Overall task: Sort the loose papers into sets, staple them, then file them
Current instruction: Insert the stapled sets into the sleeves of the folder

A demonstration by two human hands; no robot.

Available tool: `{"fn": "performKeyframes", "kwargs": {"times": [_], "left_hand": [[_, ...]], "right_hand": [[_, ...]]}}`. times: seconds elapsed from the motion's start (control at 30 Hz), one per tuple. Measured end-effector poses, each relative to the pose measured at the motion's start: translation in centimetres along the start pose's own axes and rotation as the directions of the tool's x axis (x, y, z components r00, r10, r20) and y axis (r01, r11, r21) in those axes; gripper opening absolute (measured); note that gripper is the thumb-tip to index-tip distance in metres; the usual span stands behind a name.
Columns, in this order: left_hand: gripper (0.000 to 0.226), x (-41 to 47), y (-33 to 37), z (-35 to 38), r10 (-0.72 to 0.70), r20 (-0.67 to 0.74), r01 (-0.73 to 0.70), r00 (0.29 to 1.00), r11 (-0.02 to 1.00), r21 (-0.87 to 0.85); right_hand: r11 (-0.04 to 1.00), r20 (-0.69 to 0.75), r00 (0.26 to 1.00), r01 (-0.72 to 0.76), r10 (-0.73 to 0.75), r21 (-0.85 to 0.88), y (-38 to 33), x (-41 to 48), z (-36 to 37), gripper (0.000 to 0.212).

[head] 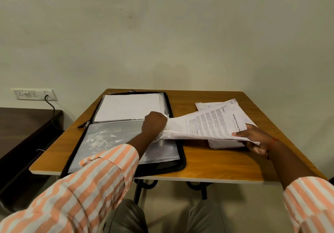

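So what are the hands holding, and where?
The right hand pinches the papers at their title end. The left hand seems to grip the sleeve at its open edge.

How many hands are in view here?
2. The left hand over the open folder, at the paper set's left end; right hand grips that set's right end. No others visible.
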State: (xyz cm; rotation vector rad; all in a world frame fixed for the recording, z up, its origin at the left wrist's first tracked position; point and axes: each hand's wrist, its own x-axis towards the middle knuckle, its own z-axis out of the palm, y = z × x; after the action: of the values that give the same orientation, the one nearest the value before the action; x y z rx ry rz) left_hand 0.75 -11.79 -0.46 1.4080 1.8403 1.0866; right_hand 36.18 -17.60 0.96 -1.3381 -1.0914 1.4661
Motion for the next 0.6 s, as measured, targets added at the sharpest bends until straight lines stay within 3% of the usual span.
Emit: {"fn": "performKeyframes", "kwargs": {"times": [0.1,0.23,0.33,0.43,0.6], "left_hand": [[0.026,-0.1,0.1,0.2,-0.012,-0.003,0.012,1.000,0.998,0.054],[0.023,-0.4,-0.5,0.0,0.007,0.067,-0.014,0.998,0.995,0.095],[0.023,-0.5,-1.0,0.2,0.054,0.118,-0.063,0.992,0.995,0.079],[0.031,-1.0,-1.6,-0.4,0.147,0.145,-0.155,0.979,0.987,0.050],[0.027,-2.4,-3.3,-1.1,0.357,0.252,-0.415,0.899,0.878,0.237]], "right_hand": [[1.000,0.014,1.000,-0.009,0.009,0.004,-0.1,0.5,0.1,0.046],[0.999,0.041,0.999,-0.023,0.022,0.027,-0.1,1.1,0.4,0.046],[0.998,0.037,0.999,-0.035,0.036,-0.053,0.1,1.7,0.9,0.045],[0.981,-0.018,1.000,-0.003,-0.001,-0.193,-0.5,1.9,0.9,0.038],[0.935,-0.045,0.998,0.023,-0.041,-0.354,-1.9,1.3,1.5,0.024]]}}
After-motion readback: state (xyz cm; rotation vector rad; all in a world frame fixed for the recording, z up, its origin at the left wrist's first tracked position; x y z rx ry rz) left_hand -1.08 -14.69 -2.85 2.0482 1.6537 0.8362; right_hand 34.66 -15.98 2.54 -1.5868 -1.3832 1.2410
